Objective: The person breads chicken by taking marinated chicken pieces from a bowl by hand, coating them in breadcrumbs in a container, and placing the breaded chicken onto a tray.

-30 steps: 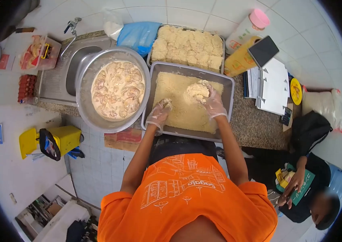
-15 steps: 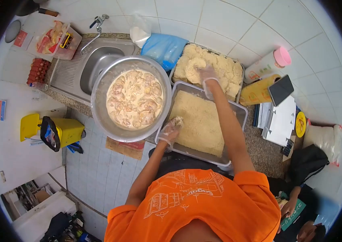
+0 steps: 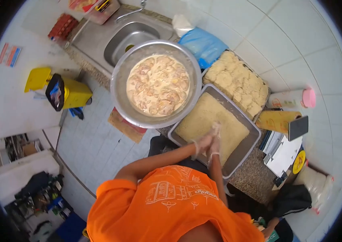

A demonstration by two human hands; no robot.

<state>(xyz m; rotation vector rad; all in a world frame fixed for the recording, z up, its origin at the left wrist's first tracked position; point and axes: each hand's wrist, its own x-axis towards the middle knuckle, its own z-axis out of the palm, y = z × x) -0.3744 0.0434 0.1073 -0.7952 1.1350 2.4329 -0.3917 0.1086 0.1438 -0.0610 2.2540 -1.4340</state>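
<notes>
My left hand (image 3: 204, 142) and my right hand (image 3: 215, 145), both in clear plastic gloves, meet palm to palm above the grey plastic tub (image 3: 255, 135). Their fingers look stretched forward, with nothing visible between them. Pale breading crumbs (image 3: 205, 111) fill the tub in a flat layer. To its left, a large metal bowl (image 3: 118, 86) holds raw chicken pieces (image 3: 159, 86) in creamy batter. Behind the tub, a tray is heaped with crumb-coated pieces (image 3: 237, 78).
A steel sink (image 3: 132, 36) lies behind the bowl, with a blue plastic bag (image 3: 203, 44) beside it. On the right stand a yellow roll (image 3: 277, 121), a phone (image 3: 298, 128) and papers (image 3: 281, 153). A yellow bin (image 3: 76, 92) is on the floor. Another person's hand (image 3: 271, 228) shows lower right.
My right hand has let go of a coated piece on the back tray and come back over the tub. My left hand has moved right to meet it. The view has turned.
</notes>
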